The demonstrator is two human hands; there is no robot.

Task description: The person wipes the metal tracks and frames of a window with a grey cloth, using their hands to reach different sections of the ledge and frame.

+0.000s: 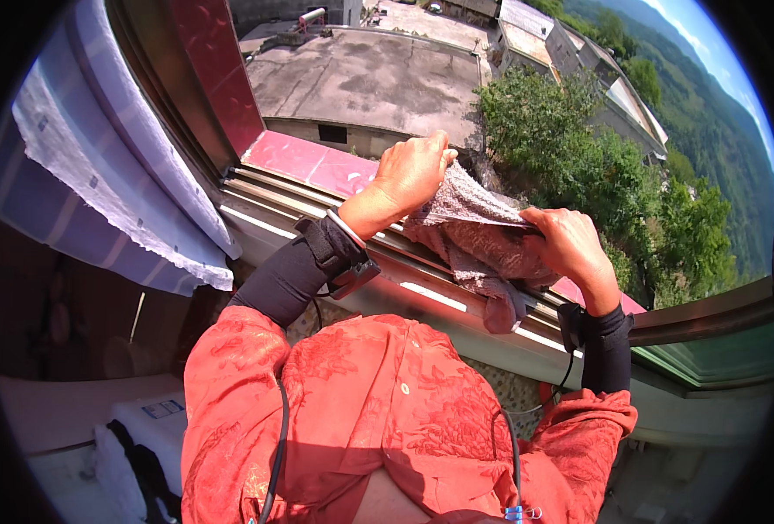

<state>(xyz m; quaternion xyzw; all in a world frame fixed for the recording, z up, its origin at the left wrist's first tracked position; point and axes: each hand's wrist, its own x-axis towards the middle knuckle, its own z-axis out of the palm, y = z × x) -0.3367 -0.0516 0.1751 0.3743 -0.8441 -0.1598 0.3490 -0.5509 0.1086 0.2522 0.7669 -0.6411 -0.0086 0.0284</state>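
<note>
A greyish-pink cloth (483, 249) is stretched between my two hands over the open window sill. My left hand (407, 175) is closed on its upper left corner, out past the window track. My right hand (572, 249) grips the cloth's right edge, fingers curled over it. The middle of the cloth sags in folds, and its lower end hangs across the metal window track (378, 240) toward me. Part of the pink tiled sill (317, 164) lies hidden behind the cloth.
A blue and white curtain (134, 166) hangs at the left. At the right stands a glass window pane (710, 358) in its frame. Outside, far below, are a concrete roof (369, 83) and green trees (596, 157). Black cables run along both my arms.
</note>
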